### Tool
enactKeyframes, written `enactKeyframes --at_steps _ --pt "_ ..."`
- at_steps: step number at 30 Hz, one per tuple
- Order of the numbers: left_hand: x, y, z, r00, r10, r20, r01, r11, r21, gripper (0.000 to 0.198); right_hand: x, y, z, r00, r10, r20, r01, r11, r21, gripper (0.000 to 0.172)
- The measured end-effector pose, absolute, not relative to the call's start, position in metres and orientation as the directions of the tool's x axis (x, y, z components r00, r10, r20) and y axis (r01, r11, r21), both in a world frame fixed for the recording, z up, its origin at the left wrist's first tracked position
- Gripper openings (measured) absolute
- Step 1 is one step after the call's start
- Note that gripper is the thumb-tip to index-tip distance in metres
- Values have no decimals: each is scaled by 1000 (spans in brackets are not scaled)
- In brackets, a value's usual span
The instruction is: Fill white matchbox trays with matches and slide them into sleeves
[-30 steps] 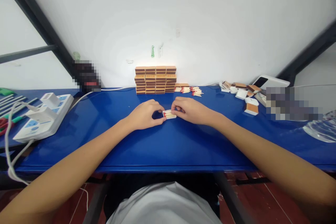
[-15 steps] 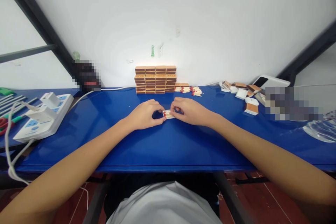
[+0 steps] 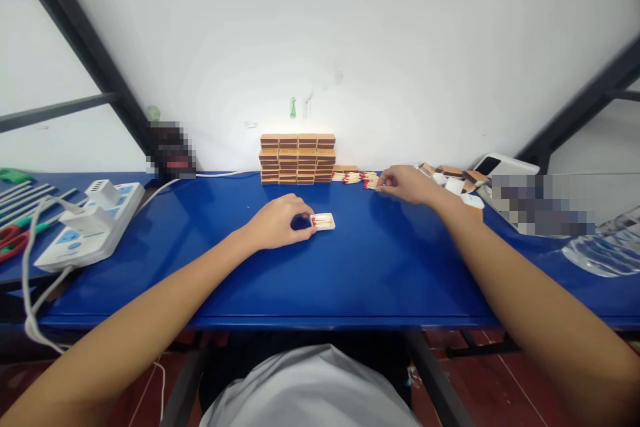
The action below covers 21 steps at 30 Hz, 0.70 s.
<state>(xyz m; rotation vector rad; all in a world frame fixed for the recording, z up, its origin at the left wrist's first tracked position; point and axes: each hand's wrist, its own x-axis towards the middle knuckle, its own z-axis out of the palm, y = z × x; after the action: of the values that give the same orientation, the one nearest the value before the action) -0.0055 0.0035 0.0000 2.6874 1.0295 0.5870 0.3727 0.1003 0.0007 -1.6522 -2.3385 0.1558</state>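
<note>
My left hand [image 3: 284,221] grips the left end of a small white matchbox tray [image 3: 331,221] between thumb and fingers. Red-tipped matches [image 3: 322,220] lie in the tray, which rests on the blue table. Farther back and to the right, my right hand [image 3: 406,184] has its thumb and fingertips at a pile of loose matches [image 3: 370,180]. Its fingers are bent close together, and whether a match is between them is hidden. Another heap of matches [image 3: 352,177] lies just left of that pile.
Stacked matchboxes [image 3: 298,160] stand against the wall. Empty trays and sleeves [image 3: 445,173] lie at the right, by a white device [image 3: 507,165]. A power strip [image 3: 95,230] with cables and red-handled scissors [image 3: 13,240] are at the left. Clear plastic [image 3: 600,250] lies far right.
My right hand has left the matchbox tray and moved right and back to the loose matches. My left hand still holds the tray in place.
</note>
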Motion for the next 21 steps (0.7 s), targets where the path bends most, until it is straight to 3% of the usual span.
enactKeyframes --at_steps 5,10,15,21 --pt "-9 6 -2 669 683 294 599 -729 331 27 370 106 -12 -345 932 113 872 363 -329 27" --pt "-8 6 -1 666 683 301 600 -729 328 27 367 104 -12 -358 930 87 881 367 -299 36" --pt "-6 6 1 664 690 288 612 -723 322 29 350 87 2 -402 902 155 854 431 -292 25" --pt "-7 7 2 662 674 327 594 -739 318 25 301 49 16 -568 772 286 693 636 -339 22"
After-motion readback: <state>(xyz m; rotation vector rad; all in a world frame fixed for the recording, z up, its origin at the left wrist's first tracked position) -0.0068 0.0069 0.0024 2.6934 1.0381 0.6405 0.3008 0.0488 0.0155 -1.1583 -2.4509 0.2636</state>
